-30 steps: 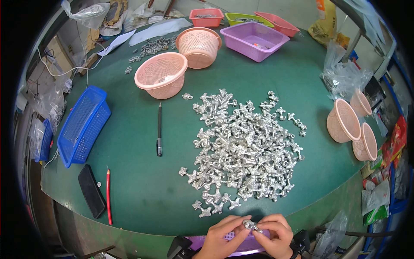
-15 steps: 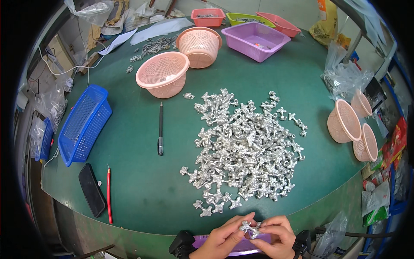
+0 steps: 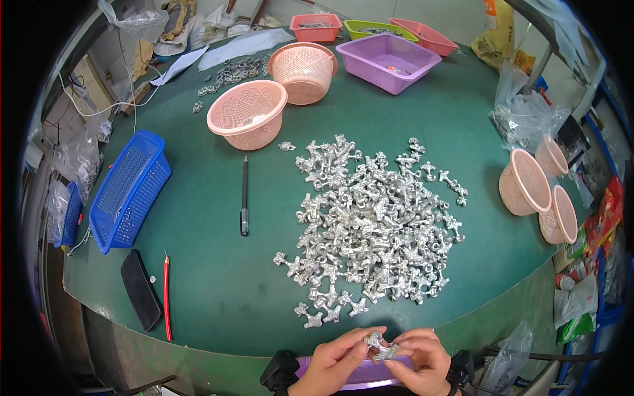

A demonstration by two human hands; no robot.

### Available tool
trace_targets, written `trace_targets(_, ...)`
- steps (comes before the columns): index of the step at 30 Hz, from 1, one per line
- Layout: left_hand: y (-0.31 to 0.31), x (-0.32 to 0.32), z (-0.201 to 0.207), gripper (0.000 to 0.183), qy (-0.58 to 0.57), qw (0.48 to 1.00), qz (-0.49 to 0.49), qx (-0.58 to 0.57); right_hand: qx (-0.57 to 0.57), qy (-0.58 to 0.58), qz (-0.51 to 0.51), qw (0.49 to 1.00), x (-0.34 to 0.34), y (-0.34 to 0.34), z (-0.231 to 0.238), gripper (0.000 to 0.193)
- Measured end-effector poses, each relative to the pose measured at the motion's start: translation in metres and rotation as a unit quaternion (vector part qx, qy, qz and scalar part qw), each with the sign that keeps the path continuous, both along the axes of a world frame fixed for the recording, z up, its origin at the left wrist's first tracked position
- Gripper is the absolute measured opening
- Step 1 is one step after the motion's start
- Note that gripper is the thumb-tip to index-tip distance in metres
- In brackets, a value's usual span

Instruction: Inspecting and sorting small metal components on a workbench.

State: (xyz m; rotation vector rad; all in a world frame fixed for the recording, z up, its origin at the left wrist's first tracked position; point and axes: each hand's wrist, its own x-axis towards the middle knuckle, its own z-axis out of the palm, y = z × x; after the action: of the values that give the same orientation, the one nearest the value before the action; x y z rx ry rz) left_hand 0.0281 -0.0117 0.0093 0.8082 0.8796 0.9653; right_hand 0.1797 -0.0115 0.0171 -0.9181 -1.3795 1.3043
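Observation:
My left hand [image 3: 340,360] and my right hand [image 3: 424,362] meet near the table's front edge, fingertips pinching a small silvery metal casting [image 3: 381,348] between them. The casting is lumpy and branched, gripped from both sides. Below the hands sits a purple basket [image 3: 370,375], partly hidden by them. Just beyond, a broad heap of similar silvery castings [image 3: 380,224] is spread on the green table [image 3: 205,277], with several loose ones along its near-left edge.
Left of the heap lie a black pen [image 3: 245,198], a red pencil-like tool [image 3: 167,297], a black phone [image 3: 140,290] and a blue basket [image 3: 130,191]. Pink baskets [image 3: 247,115] and a purple tray [image 3: 388,63] stand at the back. More small pink baskets [image 3: 524,183] lie tipped at right.
The casting has been turned between my fingers and now shows a different side. Both hands stay in nearly the same place, and the view has shifted slightly.

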Motion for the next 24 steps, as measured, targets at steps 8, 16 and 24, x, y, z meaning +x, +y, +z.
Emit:
trace_targets(8,0.0004,0.0036,0.0068,0.024,-0.035,0.997,0.064,-0.03,-0.034,0.033,0.01,0.999,0.0,-0.0014,0.0004,0.037)
trace_targets(16,-0.0014,0.005,0.005,0.024,-0.027,0.997,0.064,-0.045,-0.049,0.038,0.004,0.998,0.0015,-0.0016,-0.001,0.035)
trace_targets(24,-0.0024,0.0046,-0.0002,0.024,-0.03,0.995,0.072,-0.056,-0.054,-0.008,0.007,0.998,0.0028,-0.0005,-0.0058,0.035)
